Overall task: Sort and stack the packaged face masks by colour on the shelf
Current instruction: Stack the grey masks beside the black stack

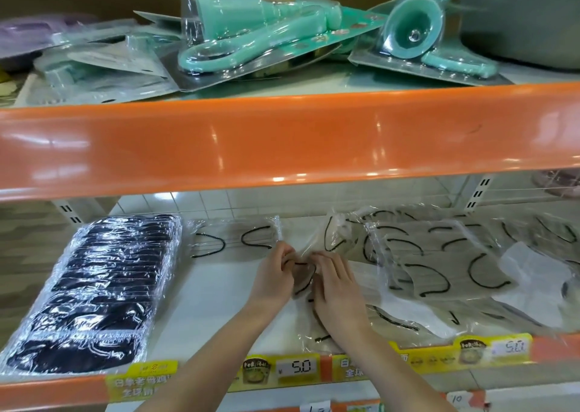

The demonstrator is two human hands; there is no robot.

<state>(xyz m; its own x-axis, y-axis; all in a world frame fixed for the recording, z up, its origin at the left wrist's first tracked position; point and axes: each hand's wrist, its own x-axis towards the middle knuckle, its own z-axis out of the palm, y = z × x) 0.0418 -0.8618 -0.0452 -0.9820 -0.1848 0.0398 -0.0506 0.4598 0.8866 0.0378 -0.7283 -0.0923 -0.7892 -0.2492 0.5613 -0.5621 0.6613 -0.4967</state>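
Note:
A neat stack of black packaged masks (100, 289) fills the left of the lower shelf (207, 314). White masks with black ear loops in clear wrap (232, 239) lie behind my hands. A loose heap of beige packaged masks (439, 261) covers the right side. At the shelf's middle, my left hand (274, 273) and my right hand (335, 289) together grip one beige packaged mask (303, 275) by its clear wrap, fingers curled on it.
The orange edge of the upper shelf (282, 141) hangs close above. On it lie teal plastic tools in blister packs (260, 31). Yellow price labels (298, 369) run along the lower shelf's front edge.

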